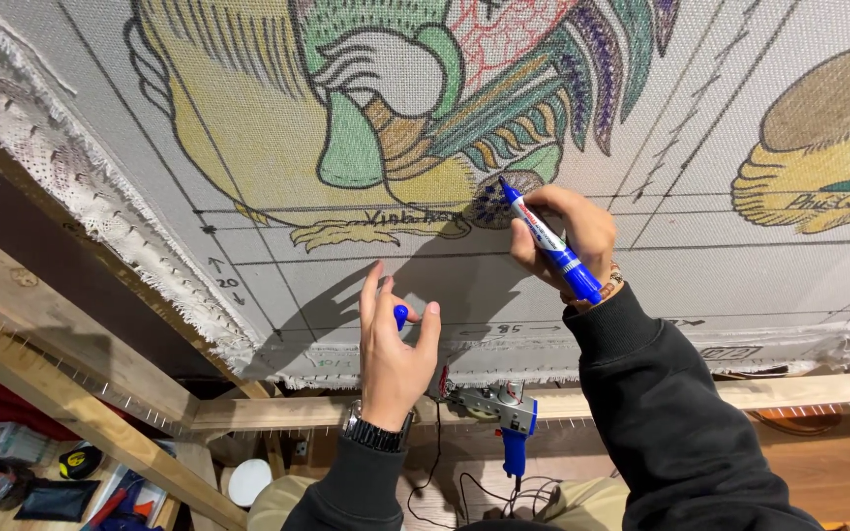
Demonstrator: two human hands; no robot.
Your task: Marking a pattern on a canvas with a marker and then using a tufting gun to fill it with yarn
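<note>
Above-left of the right hand (571, 236), gripped blue marker (551, 242) slants tip-first onto canvas (641, 275); left hand (394, 354) pinches its cap (401, 316).

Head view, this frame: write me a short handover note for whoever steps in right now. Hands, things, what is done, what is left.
Right hand: grips a blue marker, tip on a small oval patch at the lower edge of the big drawn figure on the stretched canvas.
Left hand: holds the blue cap between thumb and fingers, near the canvas; watch on the wrist.
Elsewhere: a tufting gun rests on the wooden frame below.
Done: the figure is mostly coloured; the patch has blue dots.
Left: the patch is only partly filled; the drawing at right looks partly coloured.
</note>
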